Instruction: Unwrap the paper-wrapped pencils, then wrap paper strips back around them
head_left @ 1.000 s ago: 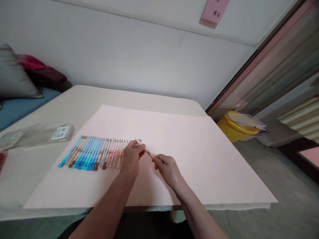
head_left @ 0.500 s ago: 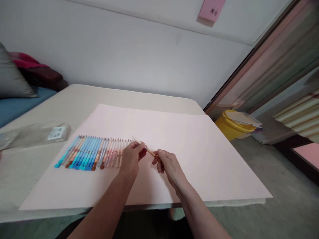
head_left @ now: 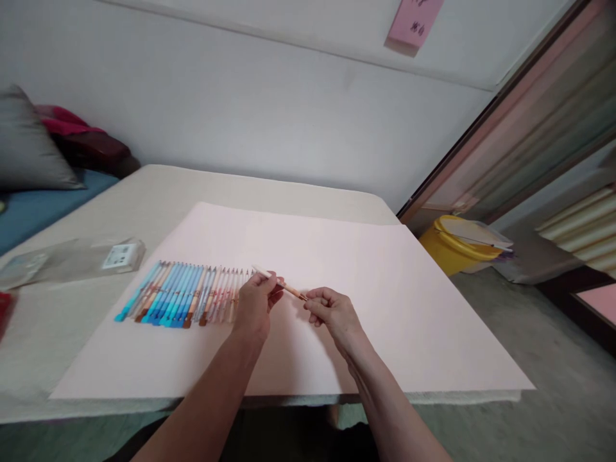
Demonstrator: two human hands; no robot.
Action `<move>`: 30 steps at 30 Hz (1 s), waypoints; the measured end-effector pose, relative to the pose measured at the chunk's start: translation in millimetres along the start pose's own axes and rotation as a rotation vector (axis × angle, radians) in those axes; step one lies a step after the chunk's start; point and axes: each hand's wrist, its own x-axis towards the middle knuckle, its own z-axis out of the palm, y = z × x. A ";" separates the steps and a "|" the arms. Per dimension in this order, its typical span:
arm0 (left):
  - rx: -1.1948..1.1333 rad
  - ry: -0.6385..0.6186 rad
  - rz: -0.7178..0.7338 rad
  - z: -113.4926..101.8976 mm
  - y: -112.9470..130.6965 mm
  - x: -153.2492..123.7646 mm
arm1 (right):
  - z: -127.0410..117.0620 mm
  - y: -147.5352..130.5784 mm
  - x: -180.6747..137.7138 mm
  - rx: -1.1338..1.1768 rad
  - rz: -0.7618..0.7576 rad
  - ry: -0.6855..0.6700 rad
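Observation:
A slim pen (head_left: 292,290) with a pale end and an orange-brown end is held slantwise above the pink sheet (head_left: 385,308). My left hand (head_left: 256,305) is closed round its middle, near the pale end. At the other end, the fingertips of my right hand (head_left: 333,312) are pinched on the pen's tip. Beside my left hand lies a row of several pens (head_left: 176,292), side by side, running from blue and brown at the left to pale and reddish ones. The left hand covers the row's right end.
The sheet lies on a cloth-covered table (head_left: 269,189). Left of the row is a clear plastic packet with a white label (head_left: 119,256); a red thing (head_left: 4,311) shows at the left edge. A yellow bucket (head_left: 440,247) stands beyond the table's right side.
My right hand has slid outward to the pen's end, baring more of its orange-brown part. My left hand keeps its grip. The view has shifted slightly.

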 end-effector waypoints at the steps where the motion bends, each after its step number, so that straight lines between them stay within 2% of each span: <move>1: -0.002 -0.005 0.003 0.2 0.1 -0.1 | 0.0 0.4 -0.4 0.021 -0.008 -0.006; 18: 0.002 -0.084 0.001 -0.7 -3.0 -3.5 | 3.0 3.0 -0.8 0.176 0.071 -0.046; 21: -0.018 -0.068 0.003 -0.3 -1.4 -2.1 | 2.7 1.1 -2.4 0.123 0.061 -0.055; 27: -0.002 -0.064 -0.038 2.4 0.8 -2.8 | -2.5 -2.2 -1.6 -0.183 -0.110 0.025; 30: 0.062 -0.080 -0.074 3.1 -3.4 -4.9 | -3.4 -1.4 1.4 -0.207 -0.117 -0.016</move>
